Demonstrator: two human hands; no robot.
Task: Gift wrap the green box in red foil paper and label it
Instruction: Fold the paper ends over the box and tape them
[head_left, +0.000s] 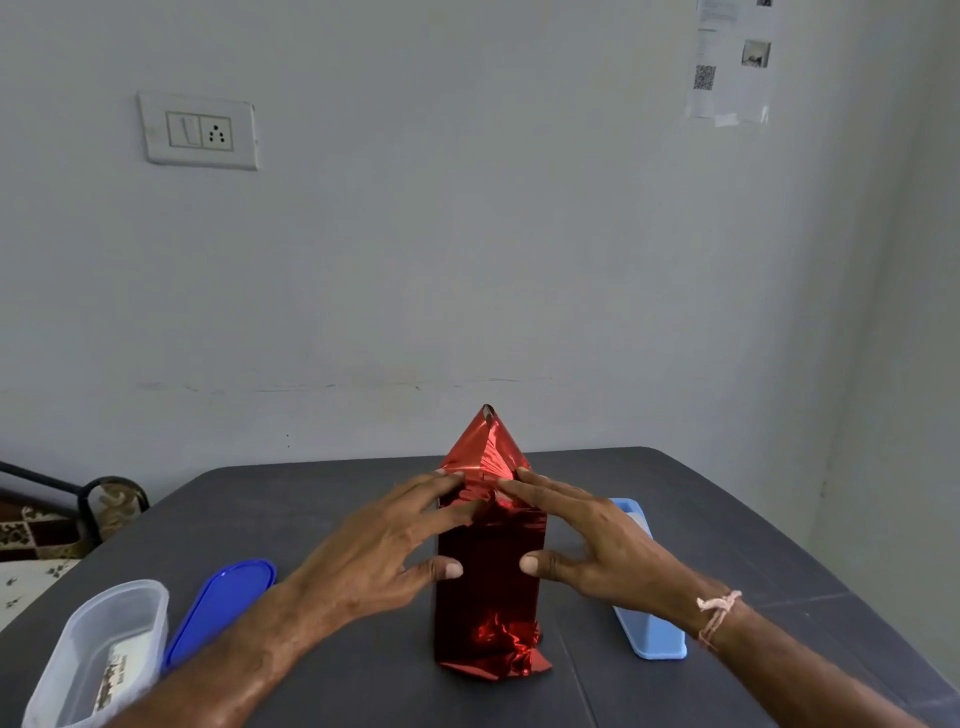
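Two hands work on one tall box (488, 571), which stands upright on the dark grey matte table (311, 499) between the two thumbs. The box is covered all over in shiny, crinkled red foil paper (485, 449), so its own colour is hidden. Above the fingertips the foil rises to one pointed, tent-like peak with a small gap at the tip. Below the thumbs it bunches in creased folds at the foot of the box. The left hand (384, 540) and the right hand (597, 551) both have straight, spread fingers. The fingertips press flat on the foil at the box's top edge and nearly meet in the middle, and nothing is curled or pinched. Each thumb lies against a front side edge lower down; whether the left one truly touches is hard to tell. One pale thread band (719, 613) circles the right wrist. Outside the left fingers lie one blue oval plastic lid (218, 608) and one clear plastic tub (98, 654), cut off by the frame, its contents blurred. Behind the right fingers sits one light blue rectangular plastic container (649, 631), largely hidden by that hand. Far beyond the fingertips, the wall holds one white switch plate (197, 130) and one printed sheet (727, 62), too small to read.
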